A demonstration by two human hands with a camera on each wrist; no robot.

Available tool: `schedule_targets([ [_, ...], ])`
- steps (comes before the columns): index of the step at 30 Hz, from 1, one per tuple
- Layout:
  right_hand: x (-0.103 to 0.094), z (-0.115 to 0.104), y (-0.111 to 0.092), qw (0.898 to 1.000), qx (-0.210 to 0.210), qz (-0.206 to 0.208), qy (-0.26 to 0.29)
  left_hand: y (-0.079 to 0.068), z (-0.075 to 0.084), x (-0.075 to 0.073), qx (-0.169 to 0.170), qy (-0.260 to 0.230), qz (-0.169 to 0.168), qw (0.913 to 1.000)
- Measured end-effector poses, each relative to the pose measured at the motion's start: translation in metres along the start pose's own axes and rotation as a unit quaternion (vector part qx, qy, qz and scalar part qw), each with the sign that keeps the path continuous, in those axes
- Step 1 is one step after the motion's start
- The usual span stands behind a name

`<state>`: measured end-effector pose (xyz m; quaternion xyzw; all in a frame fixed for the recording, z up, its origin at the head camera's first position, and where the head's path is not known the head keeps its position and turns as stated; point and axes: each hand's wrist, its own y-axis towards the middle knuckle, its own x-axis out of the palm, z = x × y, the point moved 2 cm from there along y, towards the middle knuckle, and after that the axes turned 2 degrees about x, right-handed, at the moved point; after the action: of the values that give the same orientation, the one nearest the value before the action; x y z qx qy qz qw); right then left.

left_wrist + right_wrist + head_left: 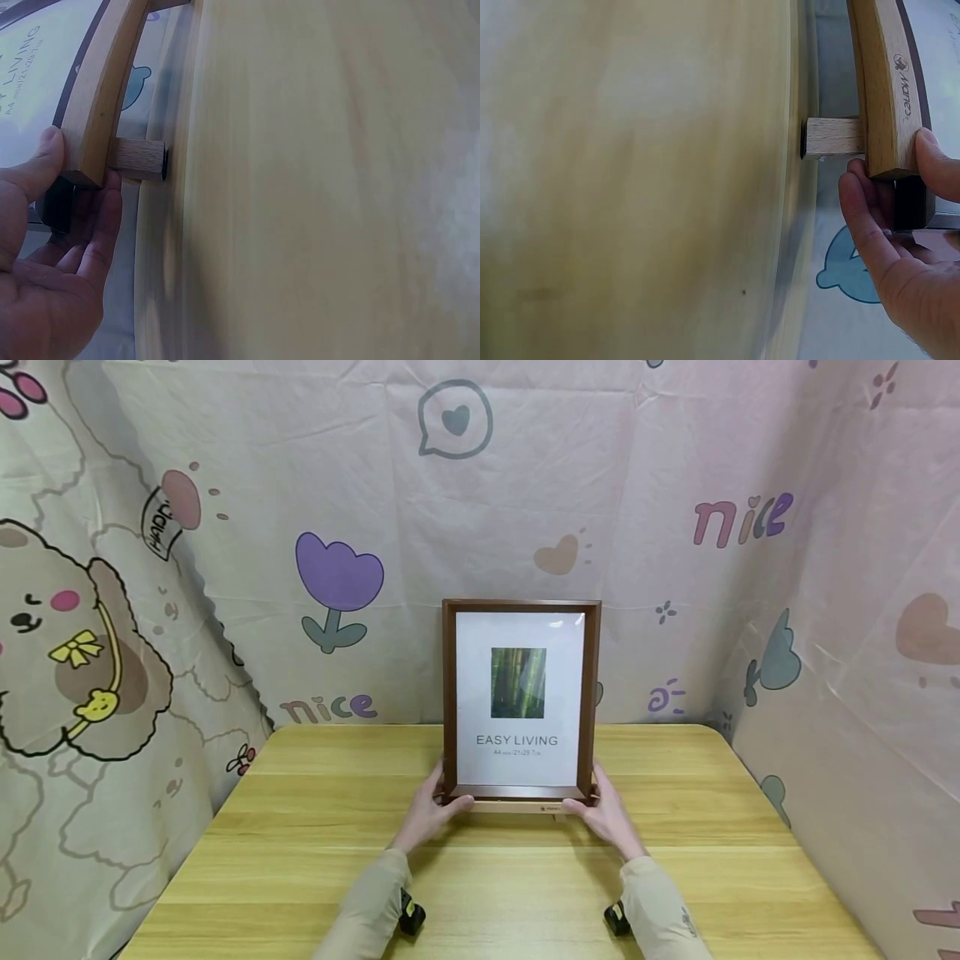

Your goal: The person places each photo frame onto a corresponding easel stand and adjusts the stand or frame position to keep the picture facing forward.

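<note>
A brown picture frame (517,772) with a small bamboo print and the words EASY LIVING stands upright on the light wooden ledge of a tabletop easel (510,807). My left hand (425,817) grips the ledge's left end, its thumb in front and fingers behind. At the opposite end, my right hand (609,817) holds on the same way. Each wrist view shows a short easel leg (139,156) (832,137) with a dark tip beside the ledge. The frame hides most of the easel's back.
The wooden table (330,868) has rounded far corners. Behind it hangs a printed cloth (465,510), with more cloth along both sides. A small black device (411,913) sits at the left wrist, another (617,918) at the right.
</note>
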<state>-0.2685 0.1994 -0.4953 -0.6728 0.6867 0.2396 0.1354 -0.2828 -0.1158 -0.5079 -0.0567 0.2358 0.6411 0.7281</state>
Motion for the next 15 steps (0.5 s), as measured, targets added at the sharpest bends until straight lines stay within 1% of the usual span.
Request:
schedule_targets([
  [4, 0.0027, 0.0, 0.0016, 1.0, 0.001, 0.0, 0.009, -0.0005, -0.0032, -0.0013, -0.004, 0.004, 0.004, 1.0],
  [8, 0.0048, 0.0, 0.0028, 1.0, 0.0, 0.001, 0.007, -0.0022, -0.0033, -0.0028, -0.012, 0.014, 0.004, 0.9998],
  [15, 0.0069, -0.0022, 0.0036, 1.0, 0.0, 0.001, 0.0, -0.0037, -0.0014, -0.0053, -0.009, 0.001, 0.007, 0.9999],
])
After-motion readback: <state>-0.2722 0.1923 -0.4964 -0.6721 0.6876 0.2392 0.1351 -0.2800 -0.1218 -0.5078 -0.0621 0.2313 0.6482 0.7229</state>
